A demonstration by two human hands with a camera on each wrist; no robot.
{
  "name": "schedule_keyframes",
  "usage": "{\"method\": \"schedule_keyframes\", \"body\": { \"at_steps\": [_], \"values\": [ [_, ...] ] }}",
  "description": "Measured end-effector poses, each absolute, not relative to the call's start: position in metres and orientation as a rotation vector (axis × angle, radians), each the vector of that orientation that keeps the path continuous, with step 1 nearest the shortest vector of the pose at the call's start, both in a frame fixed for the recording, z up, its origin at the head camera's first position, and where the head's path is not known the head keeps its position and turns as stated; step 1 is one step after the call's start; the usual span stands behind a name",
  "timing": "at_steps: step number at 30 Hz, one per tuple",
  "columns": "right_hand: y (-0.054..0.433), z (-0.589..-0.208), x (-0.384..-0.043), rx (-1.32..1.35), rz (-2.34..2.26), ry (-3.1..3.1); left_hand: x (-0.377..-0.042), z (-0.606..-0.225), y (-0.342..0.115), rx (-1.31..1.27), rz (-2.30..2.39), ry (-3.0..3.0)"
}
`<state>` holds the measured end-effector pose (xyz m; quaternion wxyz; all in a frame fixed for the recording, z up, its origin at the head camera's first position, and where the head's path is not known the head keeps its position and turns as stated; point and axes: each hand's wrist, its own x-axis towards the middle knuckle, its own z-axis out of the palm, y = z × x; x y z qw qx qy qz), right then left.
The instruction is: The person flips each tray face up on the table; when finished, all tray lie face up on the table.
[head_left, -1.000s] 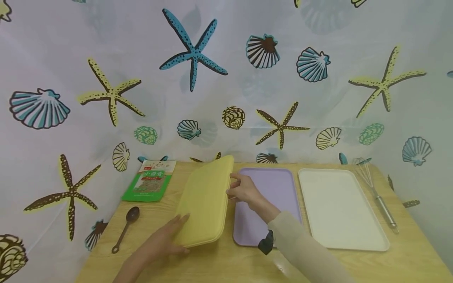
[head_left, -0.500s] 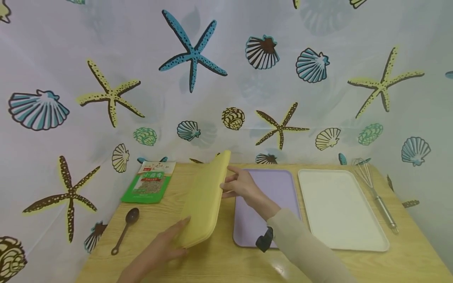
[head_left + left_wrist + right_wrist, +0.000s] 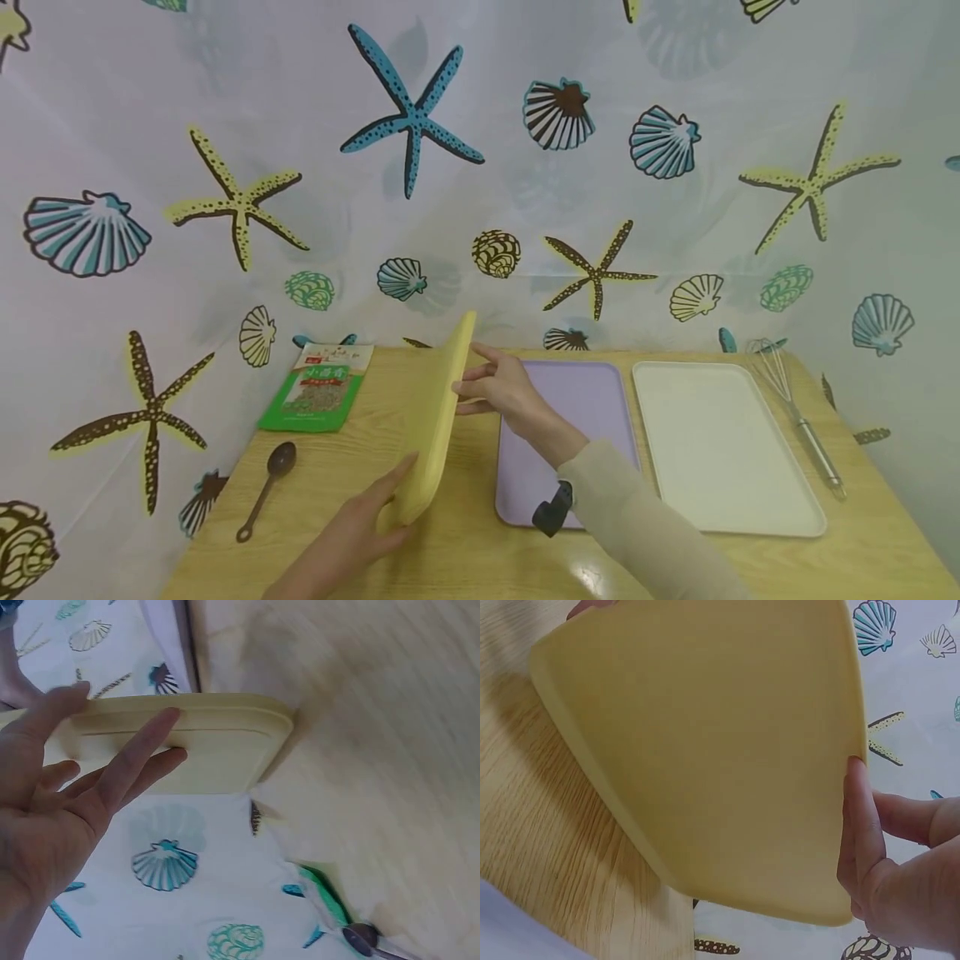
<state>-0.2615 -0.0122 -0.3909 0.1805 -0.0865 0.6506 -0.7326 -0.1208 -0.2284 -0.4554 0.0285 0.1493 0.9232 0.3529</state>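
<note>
A yellow tray (image 3: 437, 421) stands steeply on edge in the head view, seen almost side-on. My left hand (image 3: 356, 533) holds its near end, thumb on one side and fingers on the other; in the left wrist view those fingers lie across the tray's underside (image 3: 217, 761). The right hand (image 3: 510, 396) pinches the upper long edge, with fingers on the inner face (image 3: 705, 757) and thumb behind, as the right wrist view shows. That inner face is bare and turned to the right. Whether the lower edge touches the table cannot be told.
A purple tray (image 3: 566, 467) lies right of the yellow one, then a white tray (image 3: 727, 450) and a whisk (image 3: 813, 446). To the left are a green seasoning packet (image 3: 315, 396) and a dark spoon (image 3: 270, 483). A patterned curtain (image 3: 480, 192) hangs behind the wooden table (image 3: 480, 567).
The yellow tray has turned from showing its broad underside to nearly edge-on, its upper edge moving left. The right hand has moved left with it; the left hand has shifted slightly right.
</note>
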Motion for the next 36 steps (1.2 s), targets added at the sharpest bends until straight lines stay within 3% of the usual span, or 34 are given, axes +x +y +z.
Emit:
{"method": "schedule_keyframes", "body": {
  "at_steps": [18, 36],
  "values": [
    [-0.036, -0.367, -0.255, -0.208, -2.142, 1.749, -0.108, -0.393, -0.195, 0.297, 1.353, 2.786],
    [-0.048, -0.378, -0.255, -0.366, -2.092, 1.841, -0.101, -0.375, -0.204, -0.017, 1.548, 2.648]
  ]
}}
